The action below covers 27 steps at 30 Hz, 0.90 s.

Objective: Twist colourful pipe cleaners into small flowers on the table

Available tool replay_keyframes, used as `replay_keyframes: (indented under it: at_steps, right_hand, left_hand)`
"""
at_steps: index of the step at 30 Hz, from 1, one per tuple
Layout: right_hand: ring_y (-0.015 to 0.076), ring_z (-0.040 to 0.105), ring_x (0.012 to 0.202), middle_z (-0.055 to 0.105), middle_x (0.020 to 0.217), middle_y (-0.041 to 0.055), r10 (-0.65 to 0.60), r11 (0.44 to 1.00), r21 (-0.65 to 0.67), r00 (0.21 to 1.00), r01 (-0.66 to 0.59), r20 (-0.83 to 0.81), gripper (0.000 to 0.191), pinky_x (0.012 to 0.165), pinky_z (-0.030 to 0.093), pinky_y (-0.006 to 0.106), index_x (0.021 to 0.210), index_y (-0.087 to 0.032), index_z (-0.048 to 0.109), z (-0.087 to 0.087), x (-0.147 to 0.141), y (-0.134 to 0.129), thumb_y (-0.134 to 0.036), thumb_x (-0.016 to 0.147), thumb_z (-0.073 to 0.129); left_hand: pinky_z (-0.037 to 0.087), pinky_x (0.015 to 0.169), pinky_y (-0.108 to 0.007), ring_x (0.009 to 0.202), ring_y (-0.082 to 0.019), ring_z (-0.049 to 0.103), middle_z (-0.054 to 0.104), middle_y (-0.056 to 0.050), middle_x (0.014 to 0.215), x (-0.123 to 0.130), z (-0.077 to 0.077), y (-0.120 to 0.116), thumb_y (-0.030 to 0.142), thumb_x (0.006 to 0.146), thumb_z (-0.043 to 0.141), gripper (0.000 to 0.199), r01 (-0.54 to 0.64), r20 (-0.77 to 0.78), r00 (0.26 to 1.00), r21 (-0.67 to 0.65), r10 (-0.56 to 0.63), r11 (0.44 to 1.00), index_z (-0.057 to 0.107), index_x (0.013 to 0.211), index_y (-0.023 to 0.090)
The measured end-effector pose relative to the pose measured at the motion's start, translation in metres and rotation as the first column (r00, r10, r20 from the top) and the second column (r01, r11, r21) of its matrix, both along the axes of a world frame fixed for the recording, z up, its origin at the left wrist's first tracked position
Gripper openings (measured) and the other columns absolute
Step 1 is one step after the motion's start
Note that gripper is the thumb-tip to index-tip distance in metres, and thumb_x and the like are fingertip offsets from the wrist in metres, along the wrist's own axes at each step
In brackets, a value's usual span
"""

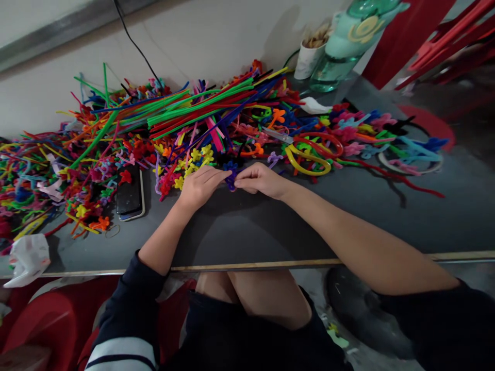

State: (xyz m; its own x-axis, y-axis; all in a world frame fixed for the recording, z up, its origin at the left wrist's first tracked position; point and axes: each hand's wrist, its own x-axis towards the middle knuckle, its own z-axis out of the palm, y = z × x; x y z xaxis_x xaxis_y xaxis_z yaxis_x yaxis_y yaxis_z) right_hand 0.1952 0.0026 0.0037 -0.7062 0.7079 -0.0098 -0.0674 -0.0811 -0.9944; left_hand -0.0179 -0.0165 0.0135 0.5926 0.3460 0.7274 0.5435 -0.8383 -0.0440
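Between my two hands, just above the grey table, is a small purple-blue pipe cleaner flower (pixel 231 178). My left hand (pixel 201 184) pinches it from the left, fingertips on its edge. From the other side, my right hand (pixel 260 180) grips it between thumb and curled forefinger. Parts of the flower are covered by the fingers. Right behind the hands lie yellow pipe cleaner flowers (pixel 197 158). Scissors (pixel 309 149) with red and yellow handles rest to the right, and a bundle of straight green and red pipe cleaners (pixel 201 105) tops the pile.
A phone (pixel 130 198) with a red flower on it lies left of my hands. Heaped pipe cleaner flowers (pixel 31 170) spread along the wall. At the back right stand a green bottle (pixel 328 67) and a paper cup (pixel 308 59). Crumpled white plastic (pixel 29 260) sits at the front-left edge.
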Motion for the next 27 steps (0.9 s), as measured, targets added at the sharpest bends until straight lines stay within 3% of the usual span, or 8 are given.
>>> replay_keyframes:
  at_steps: [7, 11, 13, 15, 17, 19, 24, 27]
  right_hand:
    - [0.0031, 0.020, 0.038, 0.029, 0.039, -0.0117, 0.041, 0.999, -0.029, 0.999, -0.041, 0.001, 0.029, 0.040, 0.013, 0.023, 0.080, -0.010, 0.069, 0.001, 0.003, 0.001, -0.039, 0.078, 0.071]
    - [0.0035, 0.020, 0.039, 0.030, 0.040, -0.0115, 0.030, 1.000, 0.002, 0.999, -0.030, 0.025, 0.031, 0.041, 0.014, 0.023, 0.082, -0.011, 0.071, 0.000, 0.003, 0.002, -0.041, 0.077, 0.070]
    - [0.0041, 0.023, 0.040, 0.033, 0.040, -0.0104, -0.027, 0.997, 0.068, 0.997, 0.022, 0.077, 0.031, 0.042, 0.015, 0.023, 0.083, -0.011, 0.072, 0.001, 0.004, 0.004, -0.042, 0.077, 0.069]
    - [0.0050, 0.027, 0.041, 0.037, 0.041, -0.0089, -0.104, 0.983, 0.164, 0.985, 0.080, 0.138, 0.029, 0.043, 0.018, 0.024, 0.079, -0.013, 0.074, 0.004, 0.006, 0.007, -0.041, 0.075, 0.069]
    - [0.0059, 0.031, 0.043, 0.042, 0.042, -0.0071, -0.143, 0.967, 0.238, 0.969, 0.094, 0.200, 0.027, 0.045, 0.023, 0.025, 0.075, -0.014, 0.074, 0.006, 0.006, 0.009, -0.041, 0.073, 0.069]
    - [0.0065, 0.035, 0.046, 0.049, 0.045, -0.0048, -0.136, 0.959, 0.278, 0.956, 0.061, 0.260, 0.027, 0.048, 0.026, 0.025, 0.072, -0.015, 0.075, 0.009, 0.006, 0.010, -0.041, 0.072, 0.068]
    - [0.0081, 0.045, 0.053, 0.064, 0.059, -0.0001, -0.135, 0.940, 0.340, 0.931, 0.013, 0.338, 0.030, 0.055, 0.033, 0.025, 0.076, -0.015, 0.078, 0.009, 0.002, 0.007, -0.041, 0.072, 0.065]
    - [0.0088, 0.048, 0.055, 0.066, 0.060, 0.0001, -0.142, 0.935, 0.354, 0.928, 0.012, 0.345, 0.030, 0.057, 0.035, 0.025, 0.078, -0.015, 0.079, 0.008, 0.001, 0.007, -0.041, 0.072, 0.065]
  left_hand:
    - [0.053, 0.077, -0.026, 0.087, -0.014, 0.066, 0.073, -0.005, 0.092, -0.004, -0.002, -0.001, 0.018, 0.095, 0.052, 0.023, -0.002, -0.037, 0.999, -0.023, 0.001, 1.000, 0.065, 0.113, 0.019]
    - [0.052, 0.081, -0.029, 0.089, -0.015, 0.066, 0.074, -0.006, 0.092, 0.000, 0.000, 0.000, 0.024, 0.096, 0.050, 0.022, 0.035, 0.101, 0.995, -0.228, -0.013, 0.973, 0.070, 0.104, 0.020]
    - [0.052, 0.079, -0.029, 0.085, -0.015, 0.067, 0.074, -0.007, 0.090, 0.002, 0.000, 0.002, 0.032, 0.095, 0.052, 0.024, 0.088, 0.226, 0.974, -0.462, 0.021, 0.882, 0.072, 0.097, 0.018]
    - [0.052, 0.072, -0.027, 0.078, -0.014, 0.067, 0.073, -0.008, 0.086, 0.003, -0.001, 0.004, 0.044, 0.092, 0.055, 0.033, 0.176, 0.316, 0.946, -0.688, 0.072, 0.704, 0.072, 0.090, 0.016]
    - [0.051, 0.067, -0.025, 0.071, -0.013, 0.065, 0.073, -0.007, 0.081, 0.002, -0.003, 0.007, 0.054, 0.089, 0.054, 0.043, 0.241, 0.337, 0.936, -0.823, 0.101, 0.515, 0.071, 0.084, 0.015]
    - [0.050, 0.067, -0.025, 0.068, -0.012, 0.064, 0.071, -0.006, 0.076, 0.002, -0.006, 0.010, 0.057, 0.088, 0.053, 0.047, 0.250, 0.322, 0.940, -0.875, 0.112, 0.414, 0.069, 0.077, 0.015]
    - [0.049, 0.070, -0.025, 0.072, -0.012, 0.062, 0.069, -0.005, 0.079, 0.006, -0.007, 0.008, 0.050, 0.085, 0.060, 0.036, 0.202, 0.287, 0.950, -0.863, 0.121, 0.462, 0.067, 0.085, 0.015]
    - [0.048, 0.071, -0.026, 0.071, -0.012, 0.061, 0.068, -0.004, 0.077, 0.006, -0.004, 0.006, 0.049, 0.086, 0.059, 0.036, 0.199, 0.270, 0.957, -0.877, 0.106, 0.437, 0.066, 0.080, 0.014]
